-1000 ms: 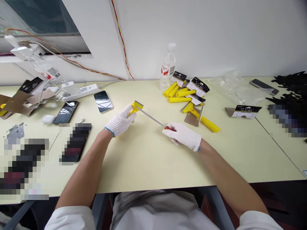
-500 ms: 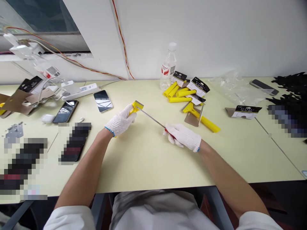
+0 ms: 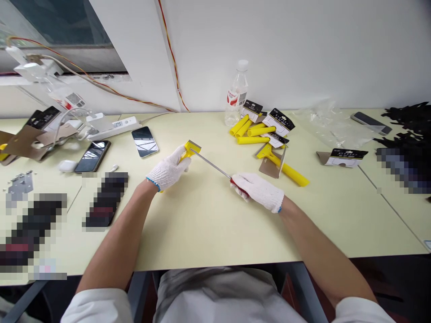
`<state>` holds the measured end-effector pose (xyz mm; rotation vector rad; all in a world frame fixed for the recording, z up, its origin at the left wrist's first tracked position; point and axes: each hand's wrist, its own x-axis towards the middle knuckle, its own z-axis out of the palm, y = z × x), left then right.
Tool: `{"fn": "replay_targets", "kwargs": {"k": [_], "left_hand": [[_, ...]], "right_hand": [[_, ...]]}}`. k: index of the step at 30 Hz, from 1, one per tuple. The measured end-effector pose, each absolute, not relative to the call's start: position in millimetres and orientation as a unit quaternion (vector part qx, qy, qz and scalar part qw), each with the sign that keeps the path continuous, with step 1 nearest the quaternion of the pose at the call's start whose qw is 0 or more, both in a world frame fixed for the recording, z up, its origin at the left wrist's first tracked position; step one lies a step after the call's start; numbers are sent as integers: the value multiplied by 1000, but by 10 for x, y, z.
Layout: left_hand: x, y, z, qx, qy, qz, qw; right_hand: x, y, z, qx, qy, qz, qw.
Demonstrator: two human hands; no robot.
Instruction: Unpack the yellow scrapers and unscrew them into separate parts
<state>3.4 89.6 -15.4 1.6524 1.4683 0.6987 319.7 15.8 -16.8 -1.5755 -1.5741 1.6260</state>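
Both my hands wear white knit gloves. My left hand (image 3: 168, 170) grips a yellow scraper (image 3: 190, 150) by its handle, with the metal-edged head pointing away from me. My right hand (image 3: 259, 190) is closed on the red handle of a screwdriver (image 3: 212, 165). Its long steel shaft runs up and left, and the tip rests on the scraper's head. Both hands sit just above the pale yellow table (image 3: 208, 224), near its middle.
A pile of yellow scraper handles and carded packaging (image 3: 262, 132) lies behind my right hand, beside a plastic water bottle (image 3: 235, 94). Phones (image 3: 144, 141), a power strip (image 3: 112, 128) and cables lie at the left. Black pieces (image 3: 409, 121) and clear bags (image 3: 333, 123) lie at the right.
My right hand has rolled slightly on the screwdriver handle, fingers shifting around it. The left hand and scraper stay where they were.
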Motion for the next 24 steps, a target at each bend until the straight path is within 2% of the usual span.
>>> {"fn": "replay_targets", "kwargs": {"k": [4,11,19,24], "left_hand": [[-3,918,-182,667,571,266,398],[-34,898,-192,682,566,258,385],[-36,880,-147,700,573,236,356],[-25,870,-111,697,579,220,362]], "right_hand": [[3197,134,-118,-580,-568,561,159],[3158,130,-109,-520,-557,603,234],[3227,153,-250,-496,-545,639,221],[3190,113,-139,-531,-568,607,164]]}}
